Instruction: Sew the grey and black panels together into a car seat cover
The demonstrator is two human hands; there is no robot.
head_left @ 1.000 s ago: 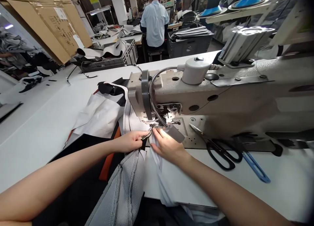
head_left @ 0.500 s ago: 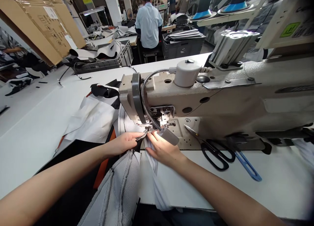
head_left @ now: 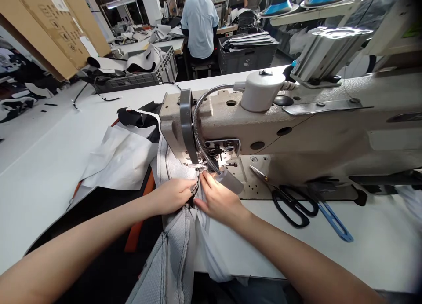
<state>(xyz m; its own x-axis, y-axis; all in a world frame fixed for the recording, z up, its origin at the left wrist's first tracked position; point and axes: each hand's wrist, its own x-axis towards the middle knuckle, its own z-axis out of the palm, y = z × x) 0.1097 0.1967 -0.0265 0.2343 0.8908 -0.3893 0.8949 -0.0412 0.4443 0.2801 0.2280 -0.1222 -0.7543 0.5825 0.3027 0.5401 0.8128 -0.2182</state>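
Two hands met at the dial's centre, right below the stitching area! Left hand had its fingers closed on the dark-edged seam of the grey fabric; right hand lay with fingers outstretched, thumb apart, over a white strip. One hand each side, seemingly to keep the edges flat and lined up. And the grey fabric? Just under the head of the sewing machine at its far end, long axis from seven o'clock toward one, pointing at the lit spot. White strip trailed toward half past five. Out near half past three, scissors aimed their blades at ten, probably parked for easy reach, a blue tool beside them on the desk.
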